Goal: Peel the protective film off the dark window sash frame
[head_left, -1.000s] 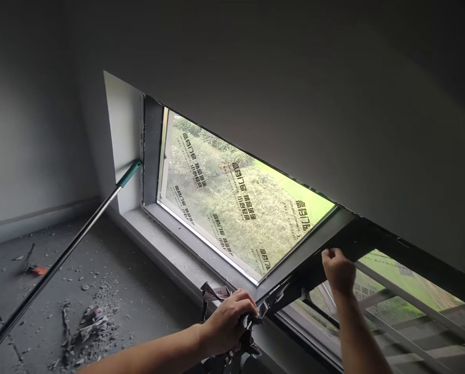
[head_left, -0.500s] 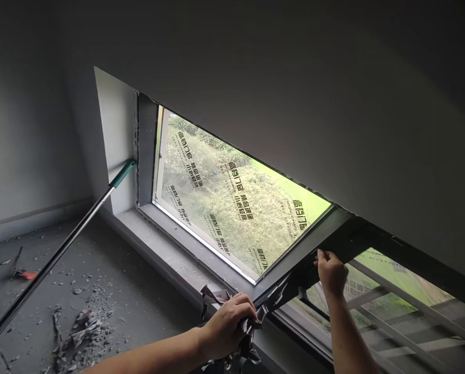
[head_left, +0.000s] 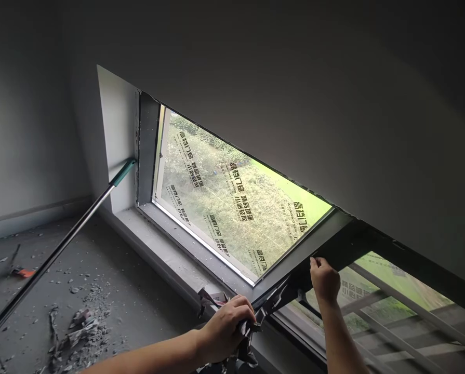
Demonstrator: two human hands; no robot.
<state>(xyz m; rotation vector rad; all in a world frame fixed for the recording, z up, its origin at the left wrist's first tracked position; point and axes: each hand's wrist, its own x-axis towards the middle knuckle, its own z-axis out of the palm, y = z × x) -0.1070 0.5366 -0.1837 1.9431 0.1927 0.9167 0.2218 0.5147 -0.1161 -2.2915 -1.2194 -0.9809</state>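
My left hand (head_left: 230,324) is closed around a crumpled bunch of peeled protective film (head_left: 248,345), its dark and pale strips sticking out on both sides. One loose film strip (head_left: 277,297) stretches from this bunch up towards the grey window frame (head_left: 306,249). Up and to the right, my right hand (head_left: 324,279) is pinched at the frame's dark edge, thumb against the fingers. What lies between those fingertips is too small to make out. Left of the frame bar is a window pane (head_left: 232,192) covered with printed lettering.
A pole with a green handle (head_left: 123,172) leans against the white window reveal (head_left: 119,130). Scraps and rubble (head_left: 84,327) lie on the grey floor, with an orange item (head_left: 24,272) farther left. The dark sloped ceiling (head_left: 275,78) hangs low above the window. A second pane (head_left: 392,306) is at right.
My right hand has slid a short way down and left along the frame edge, still pinched. My left hand stays nearly in place with the film bunch.
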